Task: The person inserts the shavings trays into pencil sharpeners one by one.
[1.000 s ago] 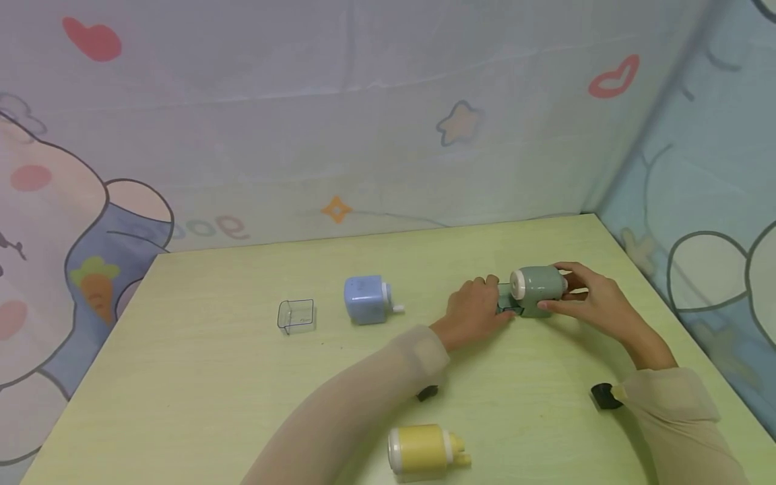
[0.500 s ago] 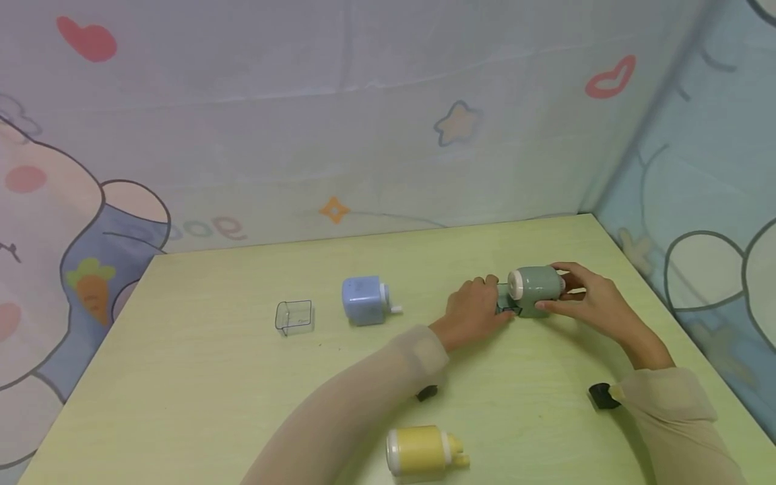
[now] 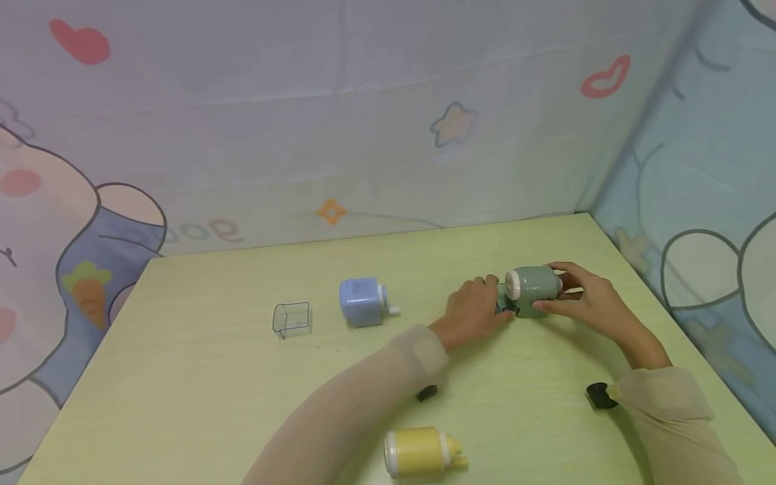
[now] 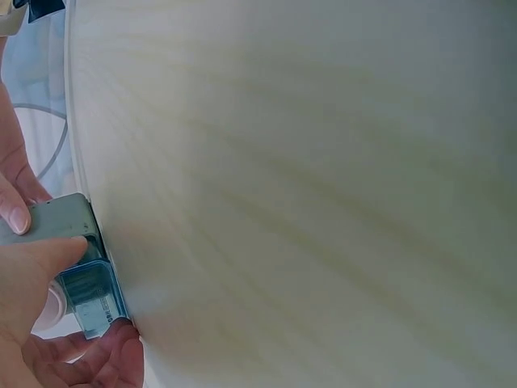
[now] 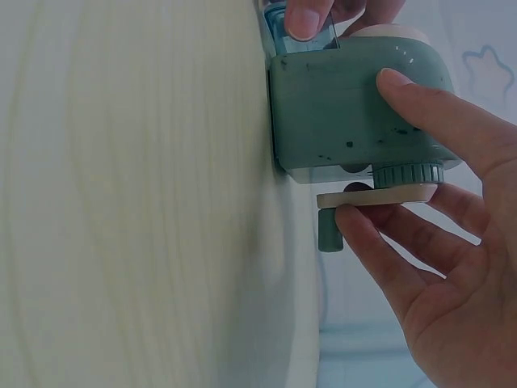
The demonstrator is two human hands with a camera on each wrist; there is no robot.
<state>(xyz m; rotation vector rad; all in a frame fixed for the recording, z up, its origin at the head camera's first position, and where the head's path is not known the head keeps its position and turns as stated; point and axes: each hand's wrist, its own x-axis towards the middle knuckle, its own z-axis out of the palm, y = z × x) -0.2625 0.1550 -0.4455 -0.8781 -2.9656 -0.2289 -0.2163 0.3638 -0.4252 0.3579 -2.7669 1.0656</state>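
Observation:
A green hand-crank pencil sharpener [image 3: 536,283] sits at the right of the table. My right hand [image 3: 594,303] grips it from the crank side, with the thumb on the green body [image 5: 347,105] and the other fingers behind the crank arm [image 5: 380,196]. On the opposite side my left hand [image 3: 473,310] pinches the sharpener's see-through shavings drawer [image 4: 93,295] between thumb and fingers. That drawer sticks part way out of the body in the left wrist view. Its inner end is hidden by the body.
A blue pencil sharpener [image 3: 362,302] stands mid-table, its crank toward the right. Left of it lies a loose clear drawer [image 3: 292,318]. A yellow pencil sharpener [image 3: 418,453] is near the front edge, beside the left sleeve. A printed cloth [image 3: 388,135] hangs behind the table.
The head view has shifted slightly, so everything drifts a little left. Both hands keep their hold on the green pencil sharpener and its drawer, with no clear movement.

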